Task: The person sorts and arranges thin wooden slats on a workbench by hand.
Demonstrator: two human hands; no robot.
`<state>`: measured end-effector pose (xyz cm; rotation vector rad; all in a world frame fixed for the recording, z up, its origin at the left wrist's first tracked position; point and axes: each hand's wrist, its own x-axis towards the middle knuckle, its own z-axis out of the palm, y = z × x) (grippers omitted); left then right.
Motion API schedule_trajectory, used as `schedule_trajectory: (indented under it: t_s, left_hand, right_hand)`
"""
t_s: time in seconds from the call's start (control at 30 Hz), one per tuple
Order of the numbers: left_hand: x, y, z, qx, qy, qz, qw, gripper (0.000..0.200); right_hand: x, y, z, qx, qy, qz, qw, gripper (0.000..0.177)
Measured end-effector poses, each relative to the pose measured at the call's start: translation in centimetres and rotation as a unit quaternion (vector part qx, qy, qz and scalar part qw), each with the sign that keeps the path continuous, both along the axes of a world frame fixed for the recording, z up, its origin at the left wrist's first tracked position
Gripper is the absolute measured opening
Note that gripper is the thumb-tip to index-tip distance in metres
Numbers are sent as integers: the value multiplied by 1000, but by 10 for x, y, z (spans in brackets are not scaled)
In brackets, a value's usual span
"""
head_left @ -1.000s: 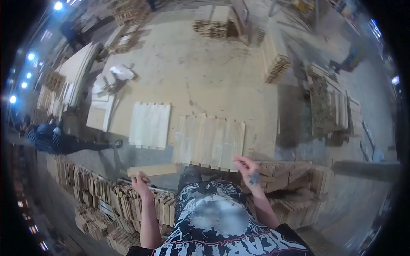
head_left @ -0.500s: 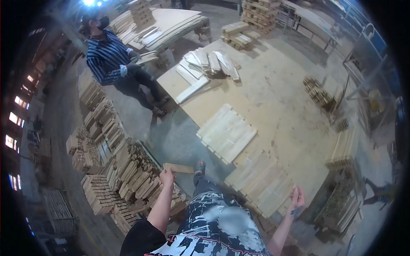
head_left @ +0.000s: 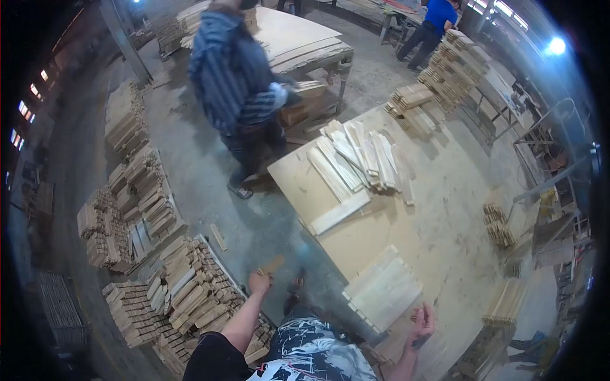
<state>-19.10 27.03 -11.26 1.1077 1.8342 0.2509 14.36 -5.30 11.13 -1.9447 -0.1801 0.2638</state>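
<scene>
My left hand (head_left: 259, 282) is closed around one end of a short wooden slat (head_left: 274, 263), held out over the floor beside the stacked wood. On the right, my right hand (head_left: 424, 322) is above the near part of the plywood-topped table (head_left: 454, 238), with its fingers loosely curled and apart and nothing visible in them. Just left of that hand lies a panel of pale boards (head_left: 385, 289), set side by side. Farther along the table is a loose heap of pale slats (head_left: 362, 155).
Stacks of short wood pieces (head_left: 190, 286) line the floor at left. A co-worker in a striped shirt (head_left: 232, 76) stands past the table's left corner, near boards. Another person in blue (head_left: 438, 19) is at the back. A tall wood stack (head_left: 454, 70) rises at the table's far end.
My view has turned, so the table sits lower and farther right. The slat has stayed in my left hand. My right hand's fingers have loosened. The co-worker has turned and moved nearer the table.
</scene>
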Motion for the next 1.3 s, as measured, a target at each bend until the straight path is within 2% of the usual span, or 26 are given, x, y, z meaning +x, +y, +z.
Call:
schedule_trajectory:
  t_s: [0.13, 0.43, 0.53, 0.67, 0.8, 0.93, 1.07, 1.13, 1.2, 1.23, 1.3]
  left_hand:
    - [-5, 45, -21, -30, -75, 33, 996, 23]
    - [-7, 99, -42, -67, -39, 49, 996, 28]
    - [-21, 109, -79, -44, 102, -111, 988, 36]
    - [-30, 119, -88, -71, 146, -176, 971, 44]
    - [-30, 126, -58, -48, 205, -256, 944, 44]
    - [-36, 134, -64, -28, 231, -305, 923, 42]
    - [-35, 139, -63, -28, 233, -299, 925, 42]
    - [-28, 145, -62, -27, 230, -306, 923, 40]
    - [-33, 145, -94, 2, 221, -350, 910, 39]
    - [-24, 147, -76, -15, 217, -338, 916, 38]
    - [-18, 143, -87, 6, 224, -309, 924, 36]
  right_hand:
    - [-19, 48, 2, -45, -9, 43, 998, 32]
    - [-30, 91, 8, -77, 0, 40, 996, 32]
    - [-33, 101, 9, -66, -1, 31, 997, 31]
    - [-43, 116, 15, -72, -5, 16, 997, 30]
    - [-48, 112, -2, -74, -5, 5, 997, 29]
    - [-55, 121, 11, -73, 6, -5, 997, 30]
    - [-62, 121, 14, -62, 9, -11, 998, 30]
    - [-64, 116, 9, -60, 2, -7, 998, 31]
    - [-65, 102, -2, -72, -7, 7, 997, 32]
    - [-63, 91, -10, -65, -11, 18, 998, 32]
    - [-58, 71, -26, -47, -20, 23, 998, 32]
